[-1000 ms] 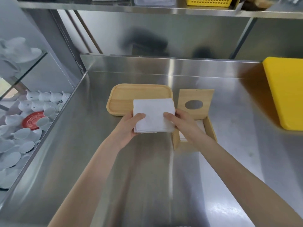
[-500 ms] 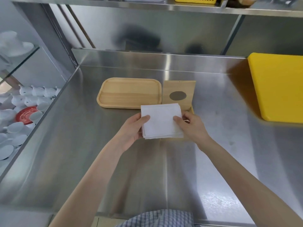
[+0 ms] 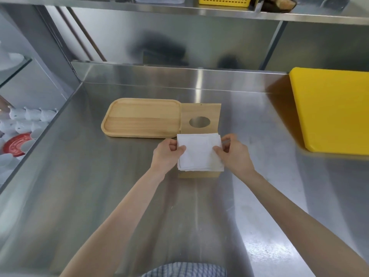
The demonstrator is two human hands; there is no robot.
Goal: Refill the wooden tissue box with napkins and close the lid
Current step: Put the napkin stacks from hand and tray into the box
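A stack of white napkins (image 3: 199,151) is held over the wooden tissue box (image 3: 199,174), covering all of it but the near wall. My left hand (image 3: 167,154) grips the stack's left edge and my right hand (image 3: 234,154) grips its right edge, thumbs on top. The box's lid (image 3: 200,116), a wooden panel with an oval hole, stands swung back behind the stack. Whether the napkins rest inside the box is hidden by the stack itself.
A wooden tray (image 3: 141,120) lies just left of the lid. A thick yellow board (image 3: 331,108) sits at the right on the steel counter (image 3: 99,186). White cups and a red plate (image 3: 15,145) lie below the counter's left edge. A shelf runs overhead.
Both hands carried the napkin stack rightward from in front of the tray until it sits over the open box. The camera view shifted as well.
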